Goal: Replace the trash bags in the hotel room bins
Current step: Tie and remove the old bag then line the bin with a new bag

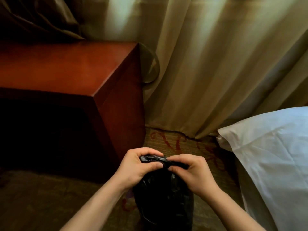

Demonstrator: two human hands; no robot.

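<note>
Left hand (141,165) is clenched on the gathered neck of the black trash bag (163,197) — fingers curled over the top, thumb pressed against the front of the twisted plastic. Right hand (191,170) pinches the same neck from the other side, fingertips meeting the left hand's at the bunched strip of film. Both hands touching the bag, nearly touching each other at the twist. Bare forearms come in from the bottom edge, converging on the neck.

Bag hangs or stands directly below the hands, bulging, glossy and crumpled. Its lower part runs off the bottom of the frame; can't tell if it sits in a bin or on the floor — too dark there.

Under it: patterned carpet (175,144), tan with red scrollwork.

Left of the hands: reddish-brown wooden cabinet (66,69), top surface bare, front face in deep shadow. Its near corner stands just beside the left hand in view.

Right: white pillow (270,155) or bedding corner, close to the right forearm, not touching it.

Behind everything: beige curtain (208,64) in long folds reaching the carpet, with a darker drape (36,17) at upper left above the cabinet. A curved glassy edge (154,67) shows between cabinet and curtain; can't identify it.
</note>
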